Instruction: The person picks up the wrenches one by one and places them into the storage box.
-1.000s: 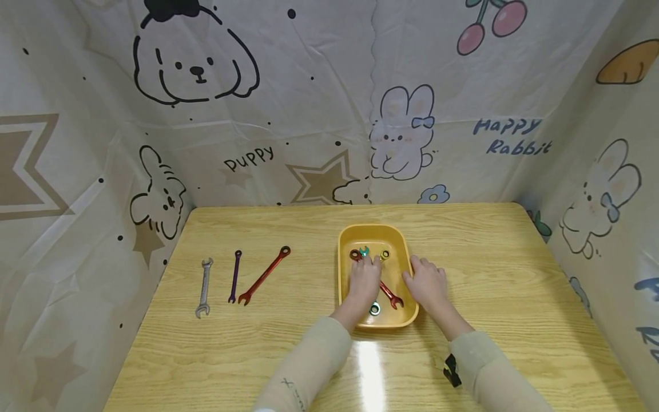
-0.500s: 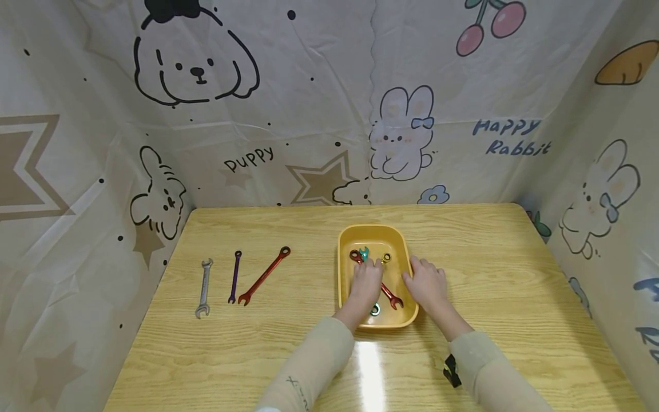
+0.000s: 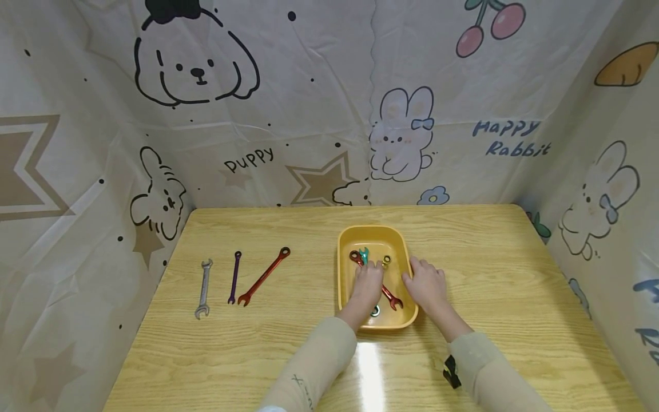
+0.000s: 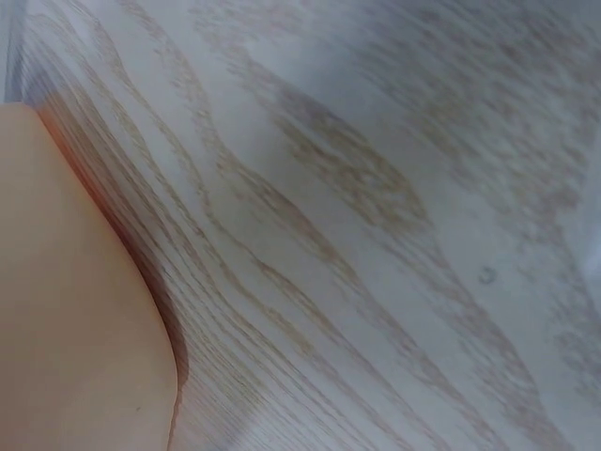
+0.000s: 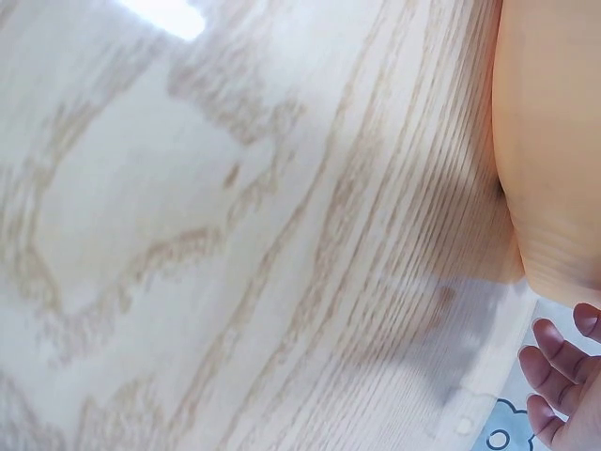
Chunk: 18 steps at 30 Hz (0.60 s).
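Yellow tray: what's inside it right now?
The yellow tray holds a red wrench, a teal wrench and a yellow one. The left hand covers their middles, so what its fingers hold is hidden.

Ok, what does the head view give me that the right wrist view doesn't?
Only the head view shows the wrenches: three laid out on the table, silver wrench, purple wrench and red wrench, with more in the yellow tray under the left hand. It also shows the right hand resting at the tray's right rim. Only the right wrist view shows the tray's outer wall close up and curled fingertips. Both show tray and wooden tabletop.
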Each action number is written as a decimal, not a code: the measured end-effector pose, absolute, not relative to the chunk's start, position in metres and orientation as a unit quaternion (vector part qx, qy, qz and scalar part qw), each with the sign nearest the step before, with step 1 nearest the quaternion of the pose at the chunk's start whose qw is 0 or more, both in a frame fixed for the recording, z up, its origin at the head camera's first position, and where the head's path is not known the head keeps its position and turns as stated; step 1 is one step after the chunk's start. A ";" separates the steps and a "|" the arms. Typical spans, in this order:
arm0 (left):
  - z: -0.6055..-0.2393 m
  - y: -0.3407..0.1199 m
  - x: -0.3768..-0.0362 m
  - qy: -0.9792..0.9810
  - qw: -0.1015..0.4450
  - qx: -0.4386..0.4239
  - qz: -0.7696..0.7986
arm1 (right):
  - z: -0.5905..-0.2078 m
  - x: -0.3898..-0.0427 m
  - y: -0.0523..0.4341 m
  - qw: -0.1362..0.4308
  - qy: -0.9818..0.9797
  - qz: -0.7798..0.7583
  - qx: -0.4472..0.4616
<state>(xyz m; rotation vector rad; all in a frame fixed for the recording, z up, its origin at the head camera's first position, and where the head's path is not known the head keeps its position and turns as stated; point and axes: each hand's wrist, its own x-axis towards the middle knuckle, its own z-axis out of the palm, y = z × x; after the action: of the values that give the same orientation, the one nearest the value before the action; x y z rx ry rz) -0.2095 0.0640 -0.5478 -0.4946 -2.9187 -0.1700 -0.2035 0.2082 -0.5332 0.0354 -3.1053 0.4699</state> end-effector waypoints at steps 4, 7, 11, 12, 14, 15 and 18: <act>-0.548 0.064 -0.209 -0.982 0.075 -0.165 -0.061 | -0.534 -0.203 0.208 0.000 -0.989 0.147 0.012; -0.548 0.065 -0.210 -0.982 0.063 -0.165 -0.060 | -0.534 -0.203 0.208 -0.001 -0.989 0.146 0.011; -0.550 0.066 -0.211 -0.983 0.058 -0.164 -0.057 | -0.534 -0.203 0.208 0.001 -0.989 0.147 0.011; -0.550 0.066 -0.211 -0.983 0.057 -0.163 -0.057 | -0.534 -0.203 0.208 0.001 -0.989 0.148 0.012; -0.551 0.066 -0.211 -0.984 0.056 -0.163 -0.054 | -0.534 -0.203 0.208 0.003 -0.989 0.147 0.013; -0.551 0.066 -0.211 -0.984 0.055 -0.164 -0.052 | -0.534 -0.203 0.208 0.003 -0.989 0.147 0.013; -0.552 0.067 -0.211 -0.984 0.050 -0.168 -0.043 | -0.534 -0.203 0.209 0.003 -0.989 0.148 0.013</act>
<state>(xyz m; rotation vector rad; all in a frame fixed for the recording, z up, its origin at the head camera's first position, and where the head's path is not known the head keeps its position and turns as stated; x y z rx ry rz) -0.2113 0.0668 -0.5520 -0.5113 -2.9952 -0.1307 -0.2034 0.2085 -0.5338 0.0409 -3.1006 0.4653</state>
